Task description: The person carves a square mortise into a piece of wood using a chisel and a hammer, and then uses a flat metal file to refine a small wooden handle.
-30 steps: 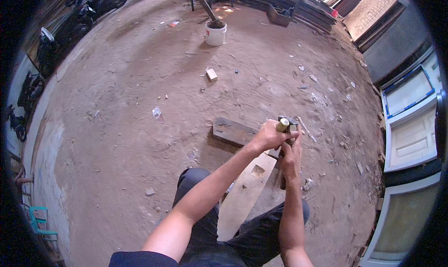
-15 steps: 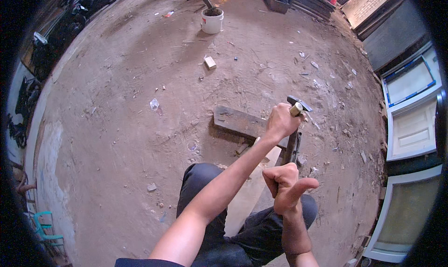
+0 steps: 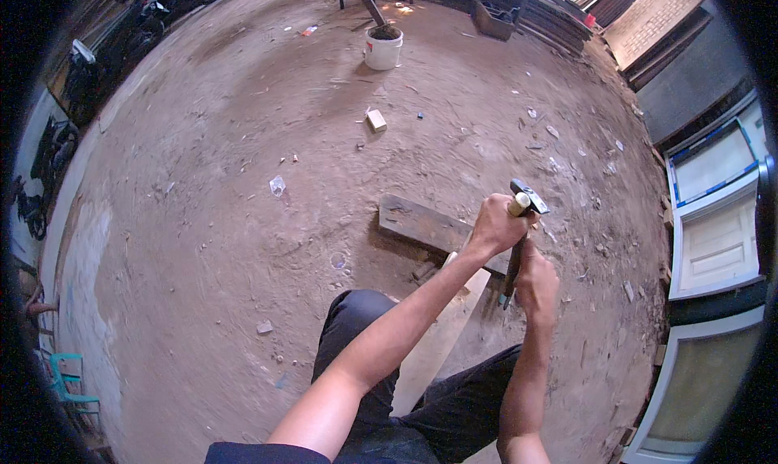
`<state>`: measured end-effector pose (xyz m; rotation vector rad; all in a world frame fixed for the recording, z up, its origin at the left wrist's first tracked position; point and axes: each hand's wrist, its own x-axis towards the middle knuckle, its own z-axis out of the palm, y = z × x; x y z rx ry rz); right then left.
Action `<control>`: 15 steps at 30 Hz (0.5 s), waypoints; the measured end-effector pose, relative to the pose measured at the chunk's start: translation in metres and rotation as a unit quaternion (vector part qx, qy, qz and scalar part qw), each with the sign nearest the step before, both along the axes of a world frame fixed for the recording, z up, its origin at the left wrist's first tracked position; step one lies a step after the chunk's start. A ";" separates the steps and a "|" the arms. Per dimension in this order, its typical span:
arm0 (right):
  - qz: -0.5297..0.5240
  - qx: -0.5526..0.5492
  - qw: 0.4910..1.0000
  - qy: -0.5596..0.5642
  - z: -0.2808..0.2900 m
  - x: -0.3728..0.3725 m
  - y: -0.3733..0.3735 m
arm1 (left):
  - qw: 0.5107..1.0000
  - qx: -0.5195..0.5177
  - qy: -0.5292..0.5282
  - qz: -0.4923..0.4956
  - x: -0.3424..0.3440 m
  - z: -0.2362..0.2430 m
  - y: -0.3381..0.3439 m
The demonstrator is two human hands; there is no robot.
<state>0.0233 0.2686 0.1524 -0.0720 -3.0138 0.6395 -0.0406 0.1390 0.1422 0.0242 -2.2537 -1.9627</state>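
Note:
My left hand is closed round a pale wooden tool handle with its round end up; the tool's other end is hidden. Right beside that end is the steel head of a hammer, its dark shaft slanting down toward me. Fingers of my right hand are curled against this shaft, below the left hand. Under my left hand lies a thick, weathered timber block. A pale board runs from the block back between my legs, partly covered by my left forearm.
Beyond the block, a small pale wood piece and a white bucket stand on the dirt floor. White framed panels line the right side. A teal chair is at left; motorcycles stand far left.
My right hand, open with its thumb out before, has moved forward and closed at the hammer's shaft. My left hand stays on the wooden handle. The whole view has shifted slightly.

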 end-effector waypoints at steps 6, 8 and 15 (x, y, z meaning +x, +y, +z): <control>0.046 0.023 0.996 -0.075 0.012 -0.007 -0.017 | 0.997 0.066 -0.038 -0.004 -0.008 -0.015 -0.003; 0.053 0.019 0.994 -0.089 0.012 -0.009 -0.018 | 0.996 0.080 -0.031 0.003 -0.011 -0.018 -0.004; 0.095 -0.114 0.988 -0.048 -0.010 -0.013 -0.032 | 0.996 0.042 -0.068 0.032 -0.016 -0.014 -0.021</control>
